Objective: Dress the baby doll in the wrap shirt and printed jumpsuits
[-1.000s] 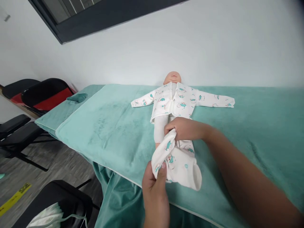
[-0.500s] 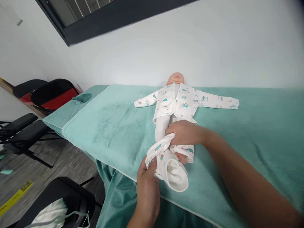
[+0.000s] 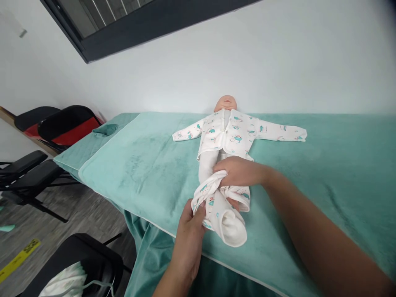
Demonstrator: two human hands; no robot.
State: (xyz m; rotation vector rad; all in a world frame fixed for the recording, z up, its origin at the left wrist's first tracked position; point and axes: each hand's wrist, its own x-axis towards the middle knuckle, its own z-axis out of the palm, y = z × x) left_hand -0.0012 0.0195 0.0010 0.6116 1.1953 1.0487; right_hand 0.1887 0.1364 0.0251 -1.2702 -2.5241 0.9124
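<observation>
A baby doll lies on its back, wearing a white patterned jacket with its sleeves spread to both sides. Bunched around its lower legs are white patterned baby pants, one leg opening facing me. My left hand is closed on the near left side of the pants, thumb on top. My right hand grips the upper edge of the pants beside the doll's bare white leg; its fingertips are partly hidden in the cloth. A doll's foot shows in the other pant leg.
The doll lies on a green padded bed against a white wall. Black chairs with red parts stand at the left. A nearer black chair holds a white and green cloth item with a cord.
The view has shifted slightly. My left hand has moved a little with the pants, and the pant leg opening has narrowed and turned slightly. Both hands keep their grip.
</observation>
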